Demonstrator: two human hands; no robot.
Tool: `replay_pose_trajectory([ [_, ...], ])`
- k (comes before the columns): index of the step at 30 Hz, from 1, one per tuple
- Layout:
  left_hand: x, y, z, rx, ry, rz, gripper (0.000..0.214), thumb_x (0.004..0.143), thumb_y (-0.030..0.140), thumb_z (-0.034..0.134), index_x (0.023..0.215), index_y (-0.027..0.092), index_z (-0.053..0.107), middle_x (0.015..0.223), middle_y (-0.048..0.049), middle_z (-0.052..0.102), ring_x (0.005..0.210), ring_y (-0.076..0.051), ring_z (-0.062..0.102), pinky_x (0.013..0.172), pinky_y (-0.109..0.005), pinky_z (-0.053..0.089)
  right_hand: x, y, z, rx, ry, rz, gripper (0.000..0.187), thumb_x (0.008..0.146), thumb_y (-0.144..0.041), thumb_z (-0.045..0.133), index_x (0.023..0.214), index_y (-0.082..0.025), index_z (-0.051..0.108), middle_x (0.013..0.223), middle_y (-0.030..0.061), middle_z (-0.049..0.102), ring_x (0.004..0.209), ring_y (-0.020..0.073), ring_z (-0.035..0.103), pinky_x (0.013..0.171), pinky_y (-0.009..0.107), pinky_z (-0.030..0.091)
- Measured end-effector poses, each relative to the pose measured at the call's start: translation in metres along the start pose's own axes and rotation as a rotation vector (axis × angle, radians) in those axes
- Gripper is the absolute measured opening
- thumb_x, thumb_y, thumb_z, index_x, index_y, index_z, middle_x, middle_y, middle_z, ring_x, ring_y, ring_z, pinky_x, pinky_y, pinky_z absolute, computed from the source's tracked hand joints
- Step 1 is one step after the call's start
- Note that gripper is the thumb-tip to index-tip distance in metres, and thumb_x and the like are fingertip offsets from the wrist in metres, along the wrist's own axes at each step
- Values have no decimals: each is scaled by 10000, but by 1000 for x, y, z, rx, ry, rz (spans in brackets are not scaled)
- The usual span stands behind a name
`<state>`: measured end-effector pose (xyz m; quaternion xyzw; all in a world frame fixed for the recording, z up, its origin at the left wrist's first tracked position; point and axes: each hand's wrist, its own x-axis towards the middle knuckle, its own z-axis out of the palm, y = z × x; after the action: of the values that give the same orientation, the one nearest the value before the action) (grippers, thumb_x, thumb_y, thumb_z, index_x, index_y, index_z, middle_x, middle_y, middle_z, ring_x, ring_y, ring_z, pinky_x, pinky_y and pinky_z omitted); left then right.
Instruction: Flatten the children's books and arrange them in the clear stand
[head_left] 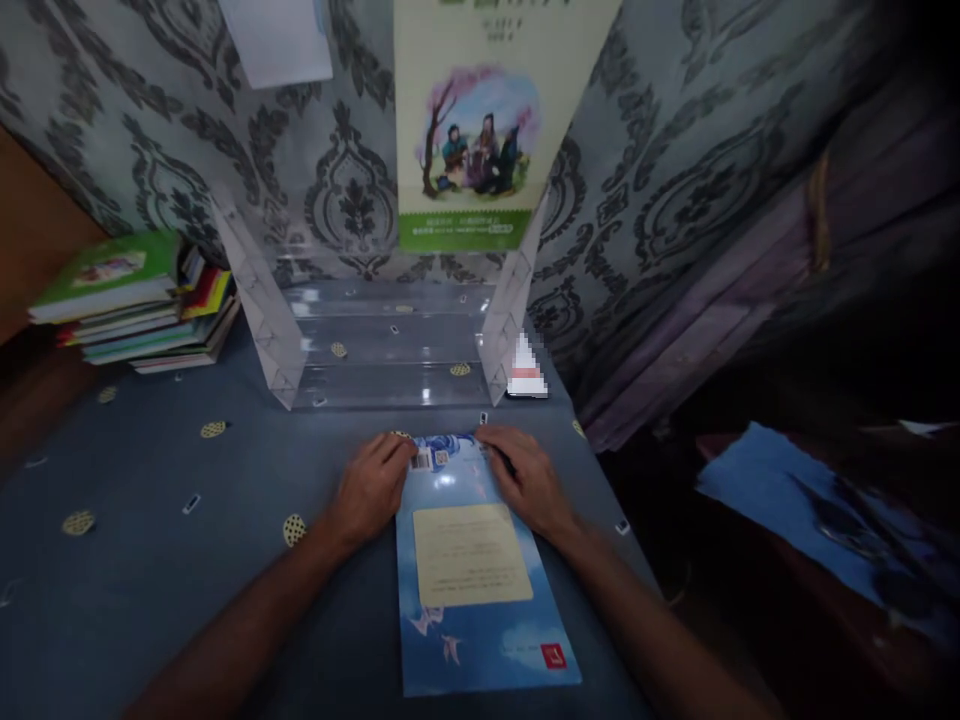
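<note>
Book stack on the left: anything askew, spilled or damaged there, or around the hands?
The book stack is uneven: its books jut out of line at different angles. By the left hand and right hand, the blue book shows no visible damage; no spill shows.

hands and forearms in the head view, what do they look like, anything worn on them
The left hand and right hand are bare, without gloves. The left forearm and right forearm are tapered; no sleeve, watch or bracelet shows. Too dim to tell about rings.
</note>
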<state>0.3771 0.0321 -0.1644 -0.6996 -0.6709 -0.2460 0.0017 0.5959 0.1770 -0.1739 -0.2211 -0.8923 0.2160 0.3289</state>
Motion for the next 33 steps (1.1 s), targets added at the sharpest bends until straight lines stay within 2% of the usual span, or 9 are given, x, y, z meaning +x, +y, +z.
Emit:
replay_pose_trajectory([
  [5, 3, -1, -2, 46, -6, -4, 270, 975, 93, 422, 1052, 206, 655, 1049, -85, 684, 987, -238, 623, 878, -374, 528, 2, 2, 3, -27, -15, -66, 295, 979, -184, 445, 1136, -209, 693, 1113, 115, 761, 1087, 274, 695, 958, 475, 554],
  [12, 8, -3, -1, 86, 7, 35, 274, 963, 90, 417, 1025, 194, 662, 995, -82, 659, 977, -240, 600, 870, -364, 508, 5, 3, 6, -41, -49, 23, 305, 935, -192, 474, 1103, -188, 729, 1087, 116, 765, 1048, 271, 698, 956, 446, 546],
  [17, 8, 1, -1, 167, -1, 39, 260, 944, 91, 442, 1029, 200, 662, 1015, -84, 643, 1010, -244, 585, 887, -364, 504, 7, 6, 8, -12, -20, 57, 315, 910, -171, 492, 1116, -150, 731, 1101, 122, 769, 1032, 250, 707, 944, 397, 542],
  [24, 8, 6, -4, 233, -79, -4, 276, 979, 126, 418, 1103, 197, 655, 1088, -96, 645, 1082, -249, 575, 894, -362, 501, 9, 12, 11, -17, -6, 49, 308, 898, -141, 513, 1107, -175, 737, 1090, 104, 780, 1010, 248, 714, 937, 390, 540],
  [33, 9, 5, -3, 206, -72, 5, 272, 977, 122, 428, 1104, 180, 662, 1087, -106, 642, 1079, -267, 577, 883, -385, 506, 9, 17, 13, -20, 3, 27, 295, 909, -156, 510, 1103, -184, 730, 1096, 103, 775, 1021, 251, 705, 928, 390, 534],
])
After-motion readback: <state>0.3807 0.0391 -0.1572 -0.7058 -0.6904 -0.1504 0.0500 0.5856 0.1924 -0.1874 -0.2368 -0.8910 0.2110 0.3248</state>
